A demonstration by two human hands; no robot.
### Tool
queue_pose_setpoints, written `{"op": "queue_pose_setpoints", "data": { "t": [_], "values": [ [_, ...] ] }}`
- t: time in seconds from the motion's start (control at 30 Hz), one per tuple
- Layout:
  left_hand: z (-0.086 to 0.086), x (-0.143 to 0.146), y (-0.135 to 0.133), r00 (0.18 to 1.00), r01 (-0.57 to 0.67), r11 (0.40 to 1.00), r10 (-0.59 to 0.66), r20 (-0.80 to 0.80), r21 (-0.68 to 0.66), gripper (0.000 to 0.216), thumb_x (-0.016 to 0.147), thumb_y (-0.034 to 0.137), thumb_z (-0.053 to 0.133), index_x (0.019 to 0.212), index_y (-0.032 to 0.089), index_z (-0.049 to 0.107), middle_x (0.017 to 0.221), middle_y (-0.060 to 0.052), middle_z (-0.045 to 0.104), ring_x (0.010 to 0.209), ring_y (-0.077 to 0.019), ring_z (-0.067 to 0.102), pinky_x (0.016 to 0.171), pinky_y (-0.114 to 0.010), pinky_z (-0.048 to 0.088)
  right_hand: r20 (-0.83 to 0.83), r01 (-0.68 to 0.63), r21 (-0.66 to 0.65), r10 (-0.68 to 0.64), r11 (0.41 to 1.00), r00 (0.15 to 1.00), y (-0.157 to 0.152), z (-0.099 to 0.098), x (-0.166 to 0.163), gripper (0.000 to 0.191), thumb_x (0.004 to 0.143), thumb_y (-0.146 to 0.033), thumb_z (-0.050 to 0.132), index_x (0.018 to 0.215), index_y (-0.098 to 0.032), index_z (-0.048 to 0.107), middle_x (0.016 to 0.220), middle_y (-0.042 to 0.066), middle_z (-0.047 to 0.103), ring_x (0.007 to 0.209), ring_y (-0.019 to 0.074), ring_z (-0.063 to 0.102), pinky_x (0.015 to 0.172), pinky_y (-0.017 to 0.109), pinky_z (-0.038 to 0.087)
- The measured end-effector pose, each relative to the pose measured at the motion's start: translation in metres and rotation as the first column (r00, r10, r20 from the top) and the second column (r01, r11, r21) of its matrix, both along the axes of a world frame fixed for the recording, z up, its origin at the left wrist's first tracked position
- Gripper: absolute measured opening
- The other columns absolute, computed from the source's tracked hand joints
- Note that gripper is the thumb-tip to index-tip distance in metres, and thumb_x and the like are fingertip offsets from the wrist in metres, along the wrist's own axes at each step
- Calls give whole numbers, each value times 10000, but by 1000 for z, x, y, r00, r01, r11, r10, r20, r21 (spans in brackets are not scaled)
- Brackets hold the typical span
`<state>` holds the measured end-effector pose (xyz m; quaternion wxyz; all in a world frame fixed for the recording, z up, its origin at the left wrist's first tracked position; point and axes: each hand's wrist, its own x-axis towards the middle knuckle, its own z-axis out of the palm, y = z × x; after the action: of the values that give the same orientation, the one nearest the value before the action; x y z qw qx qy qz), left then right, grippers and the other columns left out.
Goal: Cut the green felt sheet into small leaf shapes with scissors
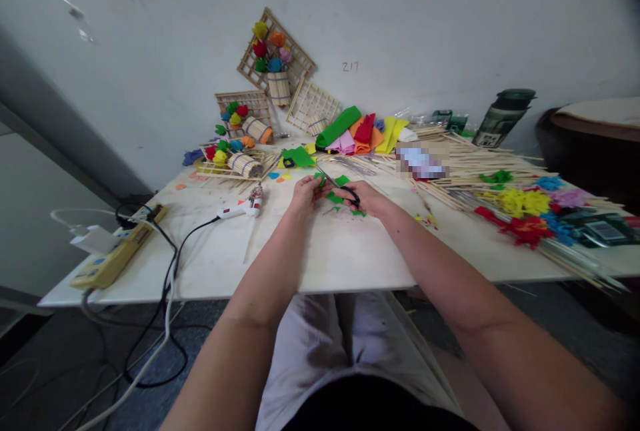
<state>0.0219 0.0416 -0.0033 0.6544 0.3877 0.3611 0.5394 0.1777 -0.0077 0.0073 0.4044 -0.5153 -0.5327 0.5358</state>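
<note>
Over the middle of the white table (350, 251), my right hand (366, 197) is closed around the black handles of a pair of scissors (353, 196). The blades point up and to the left, toward my left hand (305, 192). My left fingers pinch a small piece of green felt-like material (320, 179) close to the blades. Whether the blades touch it I cannot make out. Several green scraps (334, 198) lie on the table under and around my hands. A larger green sheet (299, 157) lies just beyond them.
A hot glue gun (240, 209) lies left of my hands, its cord running to a yellow power strip (117, 251). Stick baskets with flowers (245, 164) stand at back left. Folded coloured sheets (365, 134), wooden sticks (480, 157), bright flowers (523, 204) and a dark bottle (504, 117) are right.
</note>
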Motion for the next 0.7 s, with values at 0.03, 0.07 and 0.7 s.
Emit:
{"op": "queue_pose_setpoints", "data": {
  "t": [0.03, 0.07, 0.7],
  "values": [
    [0, 0, 0, 1000, -2, 1000, 2, -1, 0, 204, 726, 160, 745, 678, 145, 547, 676, -51, 699, 596, -140, 667, 637, -253, 533, -6, -3, -3, 3, 1000, 1000, 1, -1, 0, 203, 735, -308, 734, 753, -145, 615, 462, -68, 456, 331, 25, 337, 310, 145, 223],
    [0, 0, -1, 1000, -4, 1000, 4, -1, 2, 197, 729, 161, 746, 679, 141, 557, 679, -55, 701, 600, -140, 669, 644, -253, 532, -15, -7, -4, 7, 1000, 1000, 2, -2, 1, 203, 733, -304, 737, 751, -145, 612, 462, -68, 455, 333, 25, 341, 312, 144, 227],
    [-1, 1, -3, 1000, 14, 1000, -13, -24, 15, 173, 727, 182, 748, 661, 142, 593, 703, -60, 720, 656, -148, 695, 700, -256, 540, -18, -27, 38, 28, 999, 999, 3, -5, 3, 264, 722, -360, 757, 748, -152, 597, 473, -68, 458, 349, 31, 368, 317, 147, 253]
  ]
}}
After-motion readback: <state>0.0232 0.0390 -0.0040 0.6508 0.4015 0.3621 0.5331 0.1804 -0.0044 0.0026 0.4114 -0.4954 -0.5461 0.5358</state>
